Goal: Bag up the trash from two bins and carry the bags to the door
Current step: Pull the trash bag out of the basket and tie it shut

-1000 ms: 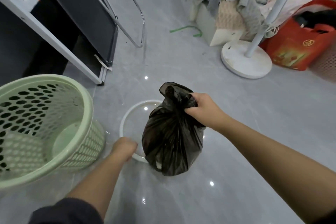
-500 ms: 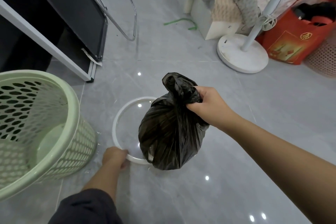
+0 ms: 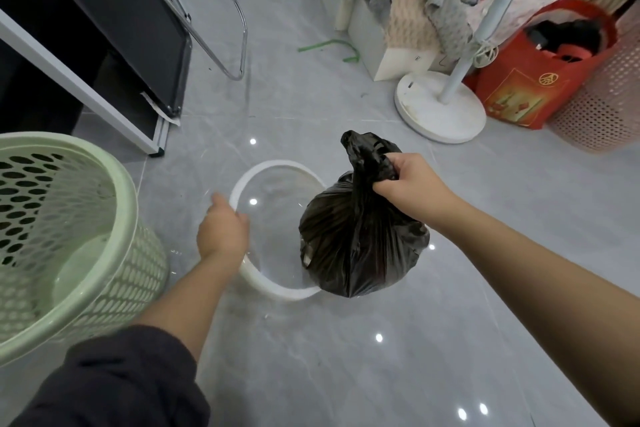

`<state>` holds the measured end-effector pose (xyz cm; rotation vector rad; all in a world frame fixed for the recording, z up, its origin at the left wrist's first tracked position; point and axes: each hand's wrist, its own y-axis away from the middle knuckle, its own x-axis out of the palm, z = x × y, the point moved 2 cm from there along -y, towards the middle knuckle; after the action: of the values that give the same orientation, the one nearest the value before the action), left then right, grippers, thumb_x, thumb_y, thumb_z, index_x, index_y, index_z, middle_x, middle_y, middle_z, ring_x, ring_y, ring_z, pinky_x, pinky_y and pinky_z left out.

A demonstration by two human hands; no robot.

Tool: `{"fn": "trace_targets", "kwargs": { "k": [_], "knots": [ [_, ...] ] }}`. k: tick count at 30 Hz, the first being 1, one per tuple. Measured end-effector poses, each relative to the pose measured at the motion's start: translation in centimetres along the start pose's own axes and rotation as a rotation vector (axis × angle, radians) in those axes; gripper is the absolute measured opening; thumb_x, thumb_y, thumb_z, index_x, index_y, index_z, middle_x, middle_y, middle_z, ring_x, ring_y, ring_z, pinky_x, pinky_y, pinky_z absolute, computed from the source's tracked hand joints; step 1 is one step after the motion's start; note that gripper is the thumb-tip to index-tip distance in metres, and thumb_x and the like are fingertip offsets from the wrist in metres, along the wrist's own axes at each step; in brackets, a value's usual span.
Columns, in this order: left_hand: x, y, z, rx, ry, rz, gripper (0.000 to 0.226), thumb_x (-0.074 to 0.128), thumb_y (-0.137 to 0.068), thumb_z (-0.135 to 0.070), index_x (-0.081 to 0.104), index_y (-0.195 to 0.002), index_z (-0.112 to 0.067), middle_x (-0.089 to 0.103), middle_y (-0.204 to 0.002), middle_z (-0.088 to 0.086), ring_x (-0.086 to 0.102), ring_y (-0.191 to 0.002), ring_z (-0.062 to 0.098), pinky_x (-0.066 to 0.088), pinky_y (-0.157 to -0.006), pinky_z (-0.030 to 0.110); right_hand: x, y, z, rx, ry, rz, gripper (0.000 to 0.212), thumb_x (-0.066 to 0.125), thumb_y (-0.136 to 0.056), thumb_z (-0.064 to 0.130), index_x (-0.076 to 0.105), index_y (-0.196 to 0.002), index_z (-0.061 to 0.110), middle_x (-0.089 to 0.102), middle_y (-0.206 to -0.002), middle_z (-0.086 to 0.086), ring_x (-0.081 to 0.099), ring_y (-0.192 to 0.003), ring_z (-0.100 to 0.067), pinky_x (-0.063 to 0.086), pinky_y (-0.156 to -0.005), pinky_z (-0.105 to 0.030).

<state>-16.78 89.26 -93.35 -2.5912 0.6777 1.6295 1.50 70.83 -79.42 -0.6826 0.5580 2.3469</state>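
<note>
A full black trash bag (image 3: pixel 360 239), knotted at the top, hangs just above the floor over the right side of a clear bin with a white rim (image 3: pixel 277 163). My right hand (image 3: pixel 408 184) grips the bag's twisted neck. My left hand (image 3: pixel 223 230) curls over the left side of the white rim. A pale green perforated bin (image 3: pixel 130 204) stands at the left, a little tilted, with nothing visible inside it.
A white fan stand base (image 3: pixel 440 107), a red bag (image 3: pixel 540 73) and a pink basket (image 3: pixel 609 97) crowd the far right. A white box draped with cloths (image 3: pixel 398 42) sits behind. A black panel with a chrome tube frame (image 3: pixel 239 45) leans at the left.
My left hand slid from the near edge of the white rim up to its left side. The bag shifted to the right in my right hand.
</note>
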Motion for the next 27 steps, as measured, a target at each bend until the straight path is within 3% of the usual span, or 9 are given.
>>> {"fn": "trace_targets", "kwargs": {
  "k": [4,7,11,14,18,23,27],
  "knots": [
    [-5.2,-1.4,-5.1,0.284,-0.256,-0.092,0.03,0.043,-0.093,-0.011,0.038,-0.121,0.0,0.059,-0.106,0.023,0.061,-0.093,0.043,0.038,-0.064,0.039,-0.6,-0.1,1.2,0.046,0.057,-0.034,0.018,0.053,-0.076,0.0,0.049,-0.061,0.009,0.046,-0.059,-0.004,0.047,-0.059,-0.018,0.038,-0.062,-0.029],
    [-10.4,-1.9,-7.3,0.403,-0.369,-0.178,0.026,0.042,-0.091,-0.001,0.039,-0.117,-0.001,0.059,-0.105,0.022,0.061,-0.092,0.042,0.035,-0.062,0.038,-1.5,-0.1,2.2,0.056,0.065,-0.066,0.006,0.053,-0.075,0.003,0.053,-0.07,-0.001,0.051,-0.064,-0.009,0.051,-0.063,-0.02,0.042,-0.064,-0.032],
    [-18.7,-1.7,-7.1,0.483,-0.452,-0.352,0.018,0.044,-0.091,-0.001,0.042,-0.108,0.0,0.061,-0.098,0.027,0.062,-0.084,0.045,0.034,-0.057,0.039,-2.1,-0.6,4.5,0.041,0.062,-0.066,0.019,0.053,-0.069,0.008,0.054,-0.078,-0.008,0.053,-0.067,-0.013,0.054,-0.065,-0.023,0.048,-0.061,-0.042],
    [-23.7,-1.7,-4.6,0.417,-0.425,-0.399,0.021,0.043,-0.093,-0.008,0.041,-0.111,0.001,0.06,-0.091,0.026,0.059,-0.077,0.044,0.034,-0.053,0.039,-0.8,-1.1,6.6,0.001,0.079,-0.055,0.018,0.053,-0.072,0.005,0.052,-0.081,-0.012,0.05,-0.066,-0.012,0.05,-0.063,-0.021,0.038,-0.06,-0.032],
    [-28.3,-1.8,0.8,0.219,-0.33,-0.379,0.016,0.042,-0.095,-0.014,0.04,-0.106,-0.003,0.049,-0.078,0.017,0.046,-0.065,0.032,0.029,-0.046,0.034,2.3,-1.9,9.5,-0.068,0.113,-0.052,0.017,0.055,-0.072,0.005,0.052,-0.079,-0.01,0.049,-0.066,-0.012,0.049,-0.063,-0.02,0.036,-0.06,-0.031],
    [-31.2,-1.3,8.9,0.006,-0.23,-0.373,0.011,0.039,-0.095,-0.016,0.037,-0.094,-0.005,0.051,-0.088,0.024,0.047,-0.072,0.035,0.036,-0.054,0.041,6.8,-2.4,12.1,-0.102,0.114,-0.056,0.013,0.056,-0.072,0.005,0.049,-0.071,-0.007,0.045,-0.061,-0.01,0.044,-0.061,-0.022,0.033,-0.059,-0.031],
    [-31.5,-1.0,15.4,-0.117,-0.22,-0.39,0.017,0.036,-0.096,-0.018,0.039,-0.098,-0.002,0.055,-0.095,0.028,0.048,-0.075,0.036,0.037,-0.057,0.042,10.6,-2.5,13.5,-0.119,0.099,-0.012,0.011,0.054,-0.072,0.005,0.046,-0.065,0.001,0.044,-0.06,-0.009,0.044,-0.06,-0.022,0.035,-0.058,-0.031]
  ]
}}
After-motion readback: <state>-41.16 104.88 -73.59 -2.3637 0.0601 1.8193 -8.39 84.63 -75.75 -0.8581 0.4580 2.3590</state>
